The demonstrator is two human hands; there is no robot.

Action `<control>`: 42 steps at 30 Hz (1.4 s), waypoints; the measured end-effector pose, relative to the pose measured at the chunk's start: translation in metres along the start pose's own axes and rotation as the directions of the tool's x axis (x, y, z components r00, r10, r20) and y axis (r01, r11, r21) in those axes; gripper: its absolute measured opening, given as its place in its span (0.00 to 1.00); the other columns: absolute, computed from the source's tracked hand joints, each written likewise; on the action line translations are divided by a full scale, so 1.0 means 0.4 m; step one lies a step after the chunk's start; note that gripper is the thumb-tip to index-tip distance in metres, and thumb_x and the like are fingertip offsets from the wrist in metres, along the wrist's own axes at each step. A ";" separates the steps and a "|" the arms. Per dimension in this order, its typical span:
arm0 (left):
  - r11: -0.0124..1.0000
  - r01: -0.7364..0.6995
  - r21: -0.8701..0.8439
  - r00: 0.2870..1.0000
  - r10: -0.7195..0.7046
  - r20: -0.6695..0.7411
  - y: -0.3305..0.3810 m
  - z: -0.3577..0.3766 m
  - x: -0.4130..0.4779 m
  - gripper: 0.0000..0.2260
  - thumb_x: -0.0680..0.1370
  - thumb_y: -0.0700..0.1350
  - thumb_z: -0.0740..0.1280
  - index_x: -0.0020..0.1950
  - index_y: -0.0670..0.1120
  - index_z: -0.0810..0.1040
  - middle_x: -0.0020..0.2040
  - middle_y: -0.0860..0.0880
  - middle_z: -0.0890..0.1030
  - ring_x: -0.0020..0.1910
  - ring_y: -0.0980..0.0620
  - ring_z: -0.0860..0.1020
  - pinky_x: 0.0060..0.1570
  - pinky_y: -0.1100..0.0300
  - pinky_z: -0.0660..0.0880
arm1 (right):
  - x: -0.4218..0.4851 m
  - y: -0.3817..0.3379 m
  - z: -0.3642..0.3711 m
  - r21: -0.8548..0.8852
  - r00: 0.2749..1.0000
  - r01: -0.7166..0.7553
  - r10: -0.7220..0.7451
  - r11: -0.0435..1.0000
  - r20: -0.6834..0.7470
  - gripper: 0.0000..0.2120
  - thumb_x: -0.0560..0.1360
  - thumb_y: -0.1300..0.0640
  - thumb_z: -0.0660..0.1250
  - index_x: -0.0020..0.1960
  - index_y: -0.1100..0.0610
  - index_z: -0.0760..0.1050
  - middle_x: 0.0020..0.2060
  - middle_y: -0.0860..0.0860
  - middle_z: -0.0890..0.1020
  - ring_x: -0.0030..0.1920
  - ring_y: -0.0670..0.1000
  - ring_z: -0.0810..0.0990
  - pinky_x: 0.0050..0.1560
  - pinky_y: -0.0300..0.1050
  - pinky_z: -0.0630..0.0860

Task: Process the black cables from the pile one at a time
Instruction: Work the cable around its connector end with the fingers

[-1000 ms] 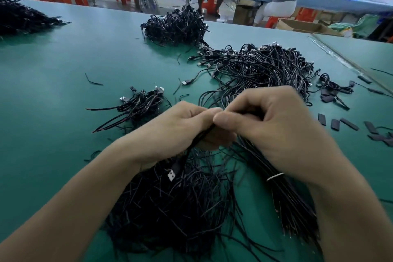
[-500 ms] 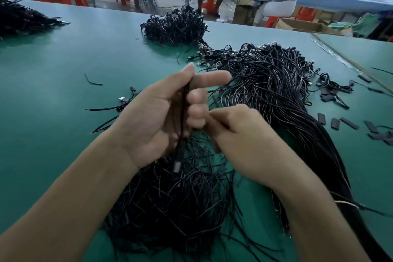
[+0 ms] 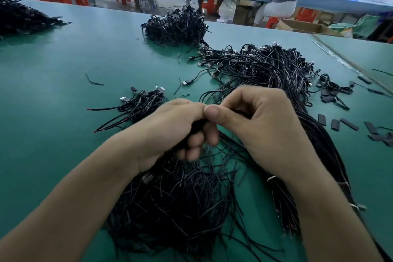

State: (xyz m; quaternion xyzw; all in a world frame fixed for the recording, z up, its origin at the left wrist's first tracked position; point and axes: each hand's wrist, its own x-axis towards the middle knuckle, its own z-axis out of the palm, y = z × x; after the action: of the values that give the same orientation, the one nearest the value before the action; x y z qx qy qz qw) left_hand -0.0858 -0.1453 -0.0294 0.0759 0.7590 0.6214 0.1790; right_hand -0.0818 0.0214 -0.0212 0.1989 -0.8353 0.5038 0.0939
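My left hand (image 3: 170, 130) grips a black cable (image 3: 196, 124) in its curled fingers; the cable's plug end (image 3: 146, 177) hangs below the wrist. My right hand (image 3: 261, 130) meets it at the middle, thumb and fingers pinching the same cable's upper end. Both hands hover over a tangled pile of short black cables (image 3: 176, 204) near the table's front. A long bundle of black cables (image 3: 319, 144) runs along the right side, spreading into a large heap (image 3: 265, 66) with USB plugs.
On the green table (image 3: 63, 91) lie a small cluster of cables (image 3: 140, 104) to the left, a dense heap (image 3: 176, 27) at the back, another heap (image 3: 21, 19) far left, and black sleeve pieces (image 3: 348, 124) at right. A person sits at a blue bench behind.
My left hand had risen with fingers extended along the cable; it has dropped and curled round it. My right hand moved up from below to pinch the cable's top again.
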 end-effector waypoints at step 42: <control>0.957 -0.039 -0.287 0.997 0.058 0.060 -0.004 0.008 0.009 0.25 0.80 0.56 0.61 0.24 0.50 0.67 0.23 0.51 0.67 0.25 0.53 0.71 0.27 0.62 0.63 | -0.003 0.003 -0.022 0.018 0.995 -0.047 0.045 0.999 0.093 0.07 0.76 0.55 0.72 0.41 0.53 0.76 0.30 0.49 0.81 0.31 0.47 0.77 0.34 0.50 0.75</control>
State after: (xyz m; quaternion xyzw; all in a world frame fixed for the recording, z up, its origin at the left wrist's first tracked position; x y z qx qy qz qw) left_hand -0.0878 -0.1415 -0.0323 0.0887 0.6528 0.7257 0.1984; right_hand -0.0818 0.0300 -0.0184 0.2036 -0.8380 0.5047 0.0414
